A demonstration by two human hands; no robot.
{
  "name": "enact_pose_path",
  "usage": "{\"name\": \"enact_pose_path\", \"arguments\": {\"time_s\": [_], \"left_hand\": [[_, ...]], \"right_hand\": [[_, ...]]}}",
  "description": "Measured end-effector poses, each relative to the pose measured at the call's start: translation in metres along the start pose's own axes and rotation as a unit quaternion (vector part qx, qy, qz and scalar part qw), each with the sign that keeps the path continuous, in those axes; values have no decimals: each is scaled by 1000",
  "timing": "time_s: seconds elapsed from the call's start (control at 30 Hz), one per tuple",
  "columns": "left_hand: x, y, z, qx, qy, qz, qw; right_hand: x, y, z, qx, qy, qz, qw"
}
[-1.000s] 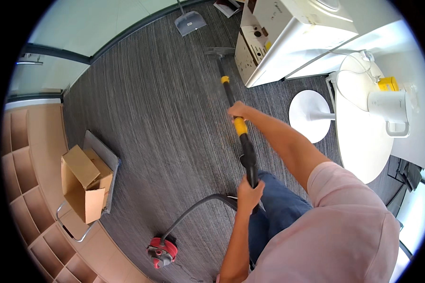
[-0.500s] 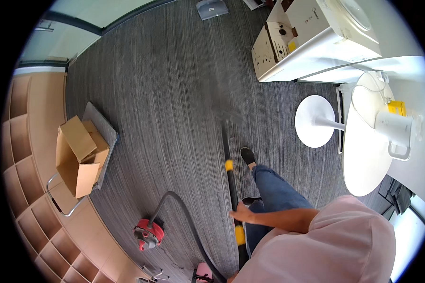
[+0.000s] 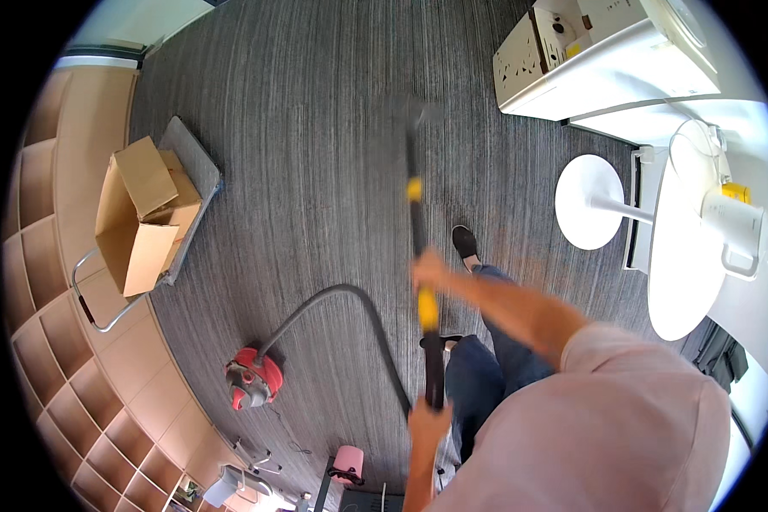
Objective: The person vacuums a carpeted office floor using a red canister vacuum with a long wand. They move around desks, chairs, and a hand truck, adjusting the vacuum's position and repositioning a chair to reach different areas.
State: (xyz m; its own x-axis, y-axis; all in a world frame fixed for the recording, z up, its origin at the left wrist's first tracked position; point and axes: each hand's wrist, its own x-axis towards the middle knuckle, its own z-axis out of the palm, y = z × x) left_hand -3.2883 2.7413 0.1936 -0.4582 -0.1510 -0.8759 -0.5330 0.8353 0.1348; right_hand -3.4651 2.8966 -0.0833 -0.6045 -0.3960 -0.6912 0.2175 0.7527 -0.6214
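A long black vacuum cleaner wand [image 3: 417,226] with yellow bands runs up the middle of the view. My right hand [image 3: 432,270] is closed around its middle, just ahead of the larger yellow band. Lower down, my left hand [image 3: 428,419] grips the rear end, where the grey hose [image 3: 369,309] meets it. The floor head [image 3: 410,113] at the far end is smeared by motion on the grey striped carpet [image 3: 316,196]. From my left hand, the hose arches over to a red and grey canister vacuum [image 3: 255,378] on the floor.
An open cardboard box [image 3: 136,226] sits on a flat trolley [image 3: 198,171] at left, beside wooden shelving [image 3: 64,341]. To the right are a white round-based table [image 3: 691,247] with a white kettle [image 3: 732,229] and a large white cabinet [image 3: 597,81]. A pink bin [image 3: 348,463] stands below.
The wand has been pushed farther forward, its floor head moving up the view. My right arm has stretched out, and my left hand has come into sight. The view has shifted slightly.
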Motion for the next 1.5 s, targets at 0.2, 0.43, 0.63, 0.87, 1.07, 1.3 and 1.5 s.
{"name": "enact_pose_path", "arguments": {"time_s": [0.2,0.43,0.63,0.87,1.07,1.3,1.5], "left_hand": [[-173,-202,-55,148,-68,-94,982],[-138,-288,-74,235,-157,1,959],[-24,-107,-7,112,-101,265,952],[-38,-223,-45,228,-65,181,955],[-183,-372,-140,345,2,43,938],[-206,-350,-103,496,-79,91,860],[-168,-134,155,434,-180,363,805]], "right_hand": [[-141,-219,240,566,-110,225,786],[-176,-193,234,700,56,194,685],[-178,-11,137,711,297,223,597],[-115,-65,281,-67,183,90,977],[-148,-309,322,764,11,190,617],[-291,-205,328,795,101,177,571],[-454,100,370,800,349,180,454]]}}
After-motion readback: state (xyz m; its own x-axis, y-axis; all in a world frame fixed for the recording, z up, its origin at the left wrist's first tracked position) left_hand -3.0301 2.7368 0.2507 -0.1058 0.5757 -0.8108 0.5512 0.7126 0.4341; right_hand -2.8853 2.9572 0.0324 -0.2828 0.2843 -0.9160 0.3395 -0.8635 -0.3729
